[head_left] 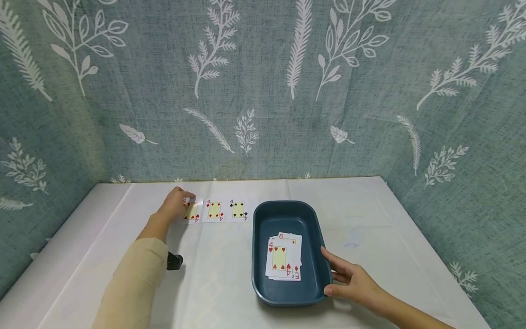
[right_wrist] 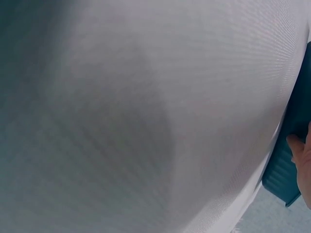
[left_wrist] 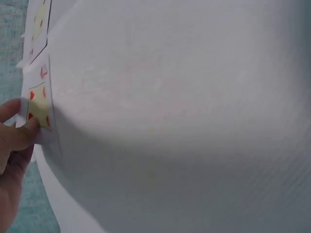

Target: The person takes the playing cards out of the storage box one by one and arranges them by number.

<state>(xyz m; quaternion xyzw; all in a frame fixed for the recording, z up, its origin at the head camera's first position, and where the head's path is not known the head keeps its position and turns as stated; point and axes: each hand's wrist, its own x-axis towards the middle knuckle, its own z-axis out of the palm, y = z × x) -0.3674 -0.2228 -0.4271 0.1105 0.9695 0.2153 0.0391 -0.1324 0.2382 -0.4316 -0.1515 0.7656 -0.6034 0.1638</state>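
Note:
At the far left of the table, my left hand pinches the left edge of a four of hearts. In the left wrist view the thumb lies on its face, the fingers at its edge. Right of it lie a four of diamonds and a black four, face up in a row. My right hand rests against the right outer side of a dark blue plastic tray, thumb and fingers spread. Inside the tray, a loose pile of cards has another four of hearts on top.
A white cloth covers the table. Green patterned fabric hangs behind and at both sides. A black device is on the left wrist. In the right wrist view the tray's outer wall shows at the edge.

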